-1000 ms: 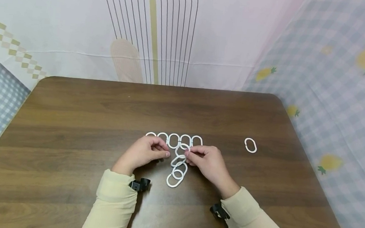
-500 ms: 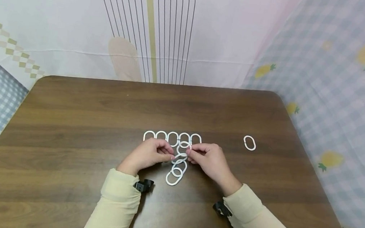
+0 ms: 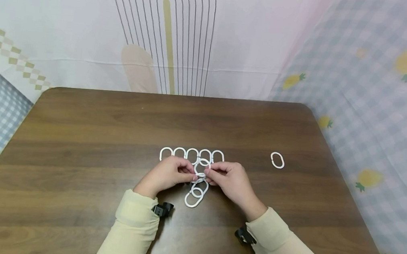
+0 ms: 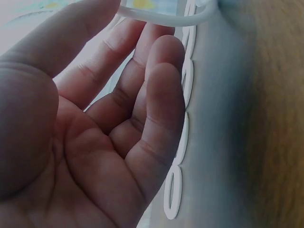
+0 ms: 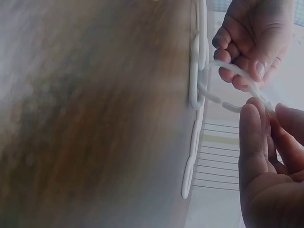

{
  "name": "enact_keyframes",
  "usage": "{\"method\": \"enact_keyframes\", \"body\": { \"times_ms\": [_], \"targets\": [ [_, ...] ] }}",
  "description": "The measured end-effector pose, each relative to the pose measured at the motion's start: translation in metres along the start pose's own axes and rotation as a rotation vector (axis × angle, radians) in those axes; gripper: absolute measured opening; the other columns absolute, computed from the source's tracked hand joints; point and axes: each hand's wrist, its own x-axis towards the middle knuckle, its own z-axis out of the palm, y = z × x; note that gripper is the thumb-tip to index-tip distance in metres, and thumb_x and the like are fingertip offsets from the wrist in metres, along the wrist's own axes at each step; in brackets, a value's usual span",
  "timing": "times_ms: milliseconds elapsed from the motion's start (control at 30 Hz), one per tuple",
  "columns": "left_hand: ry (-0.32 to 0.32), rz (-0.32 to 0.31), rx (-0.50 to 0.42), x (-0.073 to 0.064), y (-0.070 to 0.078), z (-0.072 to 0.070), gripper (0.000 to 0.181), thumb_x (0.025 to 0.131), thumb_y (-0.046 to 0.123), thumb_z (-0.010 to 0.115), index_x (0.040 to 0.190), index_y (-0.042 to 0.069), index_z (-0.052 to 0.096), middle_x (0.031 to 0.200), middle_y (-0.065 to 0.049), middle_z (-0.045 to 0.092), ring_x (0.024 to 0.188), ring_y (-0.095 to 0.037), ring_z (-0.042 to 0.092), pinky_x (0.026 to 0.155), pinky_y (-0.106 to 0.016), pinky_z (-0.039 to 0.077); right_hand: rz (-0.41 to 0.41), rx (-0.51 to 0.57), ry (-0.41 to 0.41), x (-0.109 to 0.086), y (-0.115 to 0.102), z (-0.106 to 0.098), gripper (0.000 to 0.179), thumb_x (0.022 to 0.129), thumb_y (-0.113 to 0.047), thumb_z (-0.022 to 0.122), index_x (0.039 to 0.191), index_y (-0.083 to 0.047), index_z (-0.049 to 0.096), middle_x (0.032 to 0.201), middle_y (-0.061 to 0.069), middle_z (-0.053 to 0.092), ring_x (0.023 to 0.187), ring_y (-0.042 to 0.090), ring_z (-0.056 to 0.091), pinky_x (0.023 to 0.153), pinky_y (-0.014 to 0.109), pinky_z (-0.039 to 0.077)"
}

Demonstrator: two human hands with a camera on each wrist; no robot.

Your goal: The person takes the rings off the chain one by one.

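Note:
White oval plastic links, each with a small gap in its side, form a short chain between the hands in the head view. My left hand pinches one middle link of it between thumb and index finger. With its thumb and fingers, my right hand pinches the upper link, which is raised off the table. The two held links cross right at the fingertips, partly hidden by them. Toward me, the lowest link hangs down the chain, looped through its neighbour and lying on the wood.
Just beyond the hands, a row of several white links lies side by side on the brown wooden table. One single link lies apart to the right. A patterned cloth hangs behind the table.
My left hand has moved right to the chain and taken hold of a middle link. My right hand keeps its pinch, and the upper link has turned and shifted slightly left.

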Motion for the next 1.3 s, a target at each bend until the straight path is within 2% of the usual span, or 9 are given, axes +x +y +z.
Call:
{"method": "enact_keyframes", "body": {
  "times_ms": [133,333,600,900,1300],
  "targets": [
    [0.019,-0.001,0.027,-0.0006,-0.0004,-0.0004,0.006,0.087,0.017,0.078,0.086,0.012,0.075,0.080,0.006,0.072,0.075,-0.006,0.061,0.074,-0.028,0.050,-0.008,0.012,0.001,0.0013,0.0008,0.0012,0.017,0.091,-0.004,0.072,0.101,0.010,0.073,0.086,0.015,0.075,0.073,0.015,0.072,0.069,0.030,0.059],
    [0.027,-0.005,0.026,-0.0009,-0.0015,0.0004,0.005,0.088,0.017,0.077,0.086,0.012,0.077,0.078,0.007,0.071,0.073,-0.006,0.060,0.073,-0.027,0.050,0.002,0.028,0.014,0.0007,0.0015,0.0015,0.017,0.091,-0.005,0.072,0.101,0.009,0.074,0.085,0.015,0.074,0.074,0.020,0.073,0.069,0.032,0.060],
    [0.059,-0.002,-0.003,0.0001,-0.0034,0.0004,0.005,0.089,0.014,0.076,0.085,0.011,0.076,0.075,0.004,0.069,0.068,-0.007,0.060,0.068,-0.028,0.051,0.011,0.074,0.038,0.0013,0.0011,-0.0009,0.019,0.092,-0.007,0.071,0.102,0.010,0.073,0.079,0.016,0.073,0.070,0.016,0.071,0.067,0.029,0.059],
    [0.084,-0.003,0.017,-0.0014,-0.0021,-0.0022,0.007,0.090,0.013,0.075,0.084,0.011,0.075,0.071,0.006,0.066,0.065,-0.008,0.060,0.066,-0.028,0.050,0.017,0.041,0.048,0.0022,0.0048,-0.0040,0.020,0.095,-0.008,0.068,0.104,0.010,0.073,0.076,0.012,0.072,0.068,0.016,0.071,0.064,0.030,0.059],
    [0.099,0.033,0.003,-0.0037,-0.0011,-0.0051,0.006,0.091,0.012,0.074,0.086,0.011,0.074,0.070,0.005,0.066,0.064,-0.010,0.062,0.066,-0.028,0.050,0.053,-0.013,0.040,-0.0013,0.0067,-0.0056,0.021,0.097,-0.010,0.067,0.101,0.008,0.073,0.069,0.007,0.069,0.061,0.015,0.068,0.059,0.030,0.058]
  ]
}}
